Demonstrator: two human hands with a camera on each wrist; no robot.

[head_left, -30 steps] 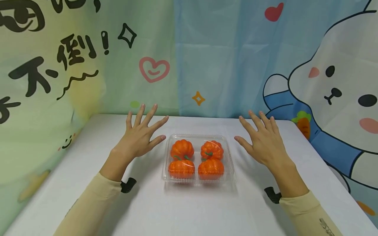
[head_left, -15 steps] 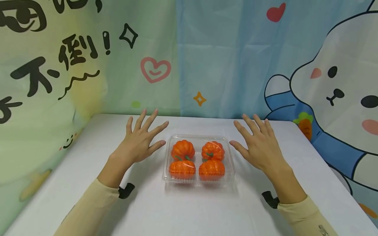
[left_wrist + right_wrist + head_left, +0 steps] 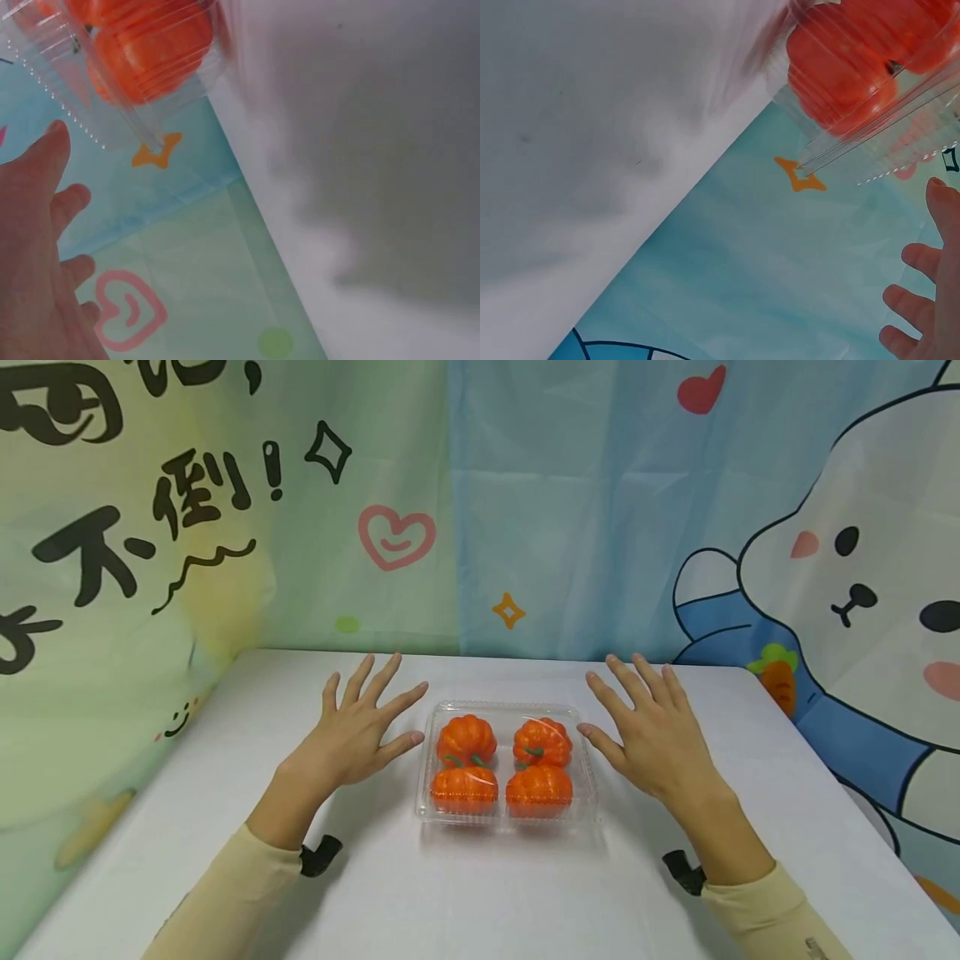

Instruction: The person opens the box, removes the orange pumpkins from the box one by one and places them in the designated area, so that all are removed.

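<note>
A clear plastic clamshell box [image 3: 504,714] sits on the white table with its lid down. Several small orange pumpkins [image 3: 467,739] with green stems show through the plastic, in two rows. My left hand [image 3: 348,735] is held to the left of the box, fingers spread, thumb tip near the box's left side. On the other side, my right hand [image 3: 656,735] has its fingers spread too, its thumb tip right at the box's upper right edge. Neither hand holds anything. Both wrist views show the box's side [image 3: 112,127] beyond the thumb.
The white table [image 3: 510,902] runs back to a printed cloth backdrop [image 3: 540,510] with hearts, lettering and a cartoon bear [image 3: 862,593]. A black wrist mount [image 3: 321,856] sticks out from the left wrist, and another [image 3: 684,872] from the right.
Both hands have come down a little toward the near side of the table. The right hand has also shifted left, closer to the box. The box has stayed in place.
</note>
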